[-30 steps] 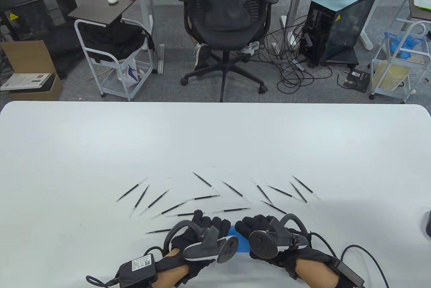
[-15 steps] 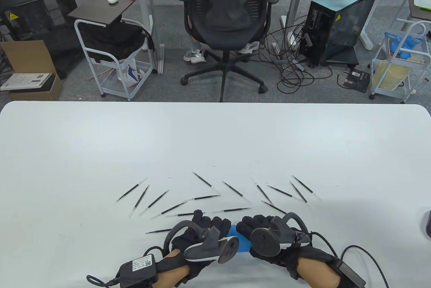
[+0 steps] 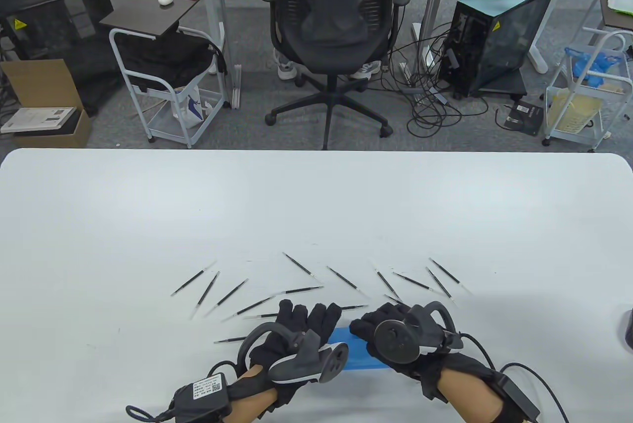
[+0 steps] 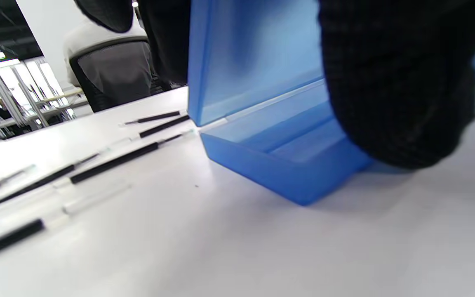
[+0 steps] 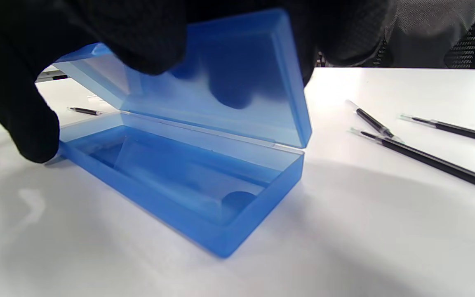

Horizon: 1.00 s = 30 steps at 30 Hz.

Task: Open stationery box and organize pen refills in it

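Both hands' fingers point(image 5: 15, 103) hold blue box point(image 5: 188, 194), lid point(image 5: 221, 82) up.

The box point(image 5: 204, 194) is translucent blue plastic, smooth with a slight frosted sheen. The bench point(image 3: 316, 205) has a smooth white top, faintly glossy. The gloves on the left hand point(image 3: 296, 334) and right hand point(image 3: 395, 331) are matt black knitted cloth. The refills point(image 5: 423, 159) are thin clear plastic tubes, dark inside.
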Each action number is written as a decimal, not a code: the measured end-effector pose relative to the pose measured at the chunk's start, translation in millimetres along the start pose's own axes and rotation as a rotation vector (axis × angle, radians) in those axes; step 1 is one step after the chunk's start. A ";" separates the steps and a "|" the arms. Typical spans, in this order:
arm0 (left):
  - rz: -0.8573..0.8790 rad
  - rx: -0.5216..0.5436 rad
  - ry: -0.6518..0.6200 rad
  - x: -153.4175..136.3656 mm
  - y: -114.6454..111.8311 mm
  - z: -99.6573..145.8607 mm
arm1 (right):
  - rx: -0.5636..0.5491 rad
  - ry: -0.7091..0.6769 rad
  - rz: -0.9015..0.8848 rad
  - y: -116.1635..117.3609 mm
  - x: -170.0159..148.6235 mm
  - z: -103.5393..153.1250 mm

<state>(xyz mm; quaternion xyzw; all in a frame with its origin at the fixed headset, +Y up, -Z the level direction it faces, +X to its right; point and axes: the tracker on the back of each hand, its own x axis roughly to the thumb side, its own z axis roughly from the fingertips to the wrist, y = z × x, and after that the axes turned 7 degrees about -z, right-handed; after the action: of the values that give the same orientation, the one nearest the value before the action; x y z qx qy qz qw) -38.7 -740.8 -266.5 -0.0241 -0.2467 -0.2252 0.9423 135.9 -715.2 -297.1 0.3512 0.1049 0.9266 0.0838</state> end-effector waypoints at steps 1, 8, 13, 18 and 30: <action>-0.014 0.004 0.005 1.1 0.2 0.8 | 0.011 0.008 -0.013 -1.8 -1.6 -2.5; -0.036 -0.019 0.020 0.1 -0.9 0.0 | 0.068 0.118 -0.162 -11.5 -20.3 -25.7; -0.036 -0.021 0.011 0.4 -1.4 0.3 | 0.099 0.178 -0.202 -14.3 -29.3 -39.9; -0.003 -0.044 0.000 -2.9 -3.3 -1.0 | 0.083 0.164 -0.216 -14.2 -31.7 -37.8; 0.011 -0.059 -0.005 -3.9 -3.9 -1.0 | -0.276 0.333 -0.096 -54.5 -68.3 12.2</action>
<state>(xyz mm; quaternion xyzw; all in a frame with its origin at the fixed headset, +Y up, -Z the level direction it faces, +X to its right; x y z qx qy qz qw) -42.9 -742.8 -269.5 -0.0540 -0.2422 -0.2270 0.9418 199.0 -676.6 -345.3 0.1733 0.0059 0.9724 0.1564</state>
